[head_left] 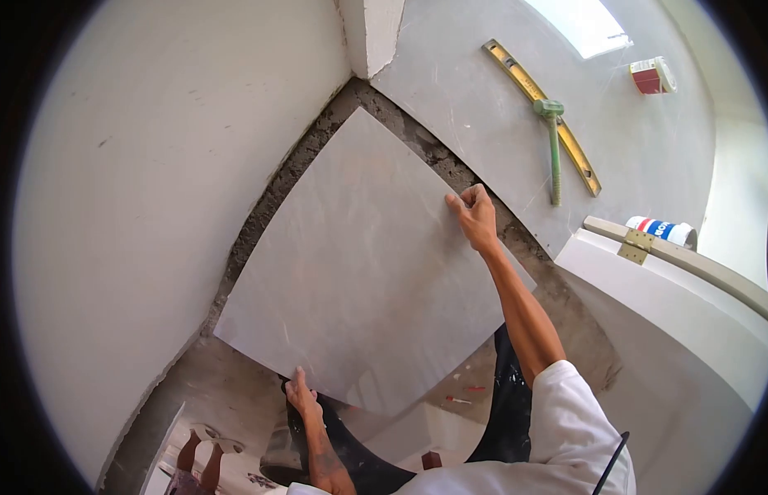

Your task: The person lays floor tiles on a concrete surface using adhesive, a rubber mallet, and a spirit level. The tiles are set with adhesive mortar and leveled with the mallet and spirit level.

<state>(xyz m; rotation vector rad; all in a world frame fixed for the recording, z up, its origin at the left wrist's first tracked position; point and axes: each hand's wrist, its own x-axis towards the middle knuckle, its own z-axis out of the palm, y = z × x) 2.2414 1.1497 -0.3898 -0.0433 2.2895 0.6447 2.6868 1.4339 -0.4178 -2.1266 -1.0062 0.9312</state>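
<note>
A large light-grey floor tile [363, 256] is held over a strip of rough mortar [433, 148] in the corner between the wall and the laid floor. My left hand [302, 394] grips the tile's near left edge, thumb on top and fingers partly hidden under it. My right hand [475, 216] is closed on the tile's right edge, beside the laid floor. Dark mortar shows along the tile's two far sides. What lies beneath the tile is hidden.
On the laid grey floor [450, 74], a green mallet [554, 148] lies across a yellow spirit level [578, 153]. Farther right are a red-and-white tub [650, 76] and a blue-labelled tub [660, 229] behind a hinged door [664, 289]. Another person's legs [201, 462] show lower left.
</note>
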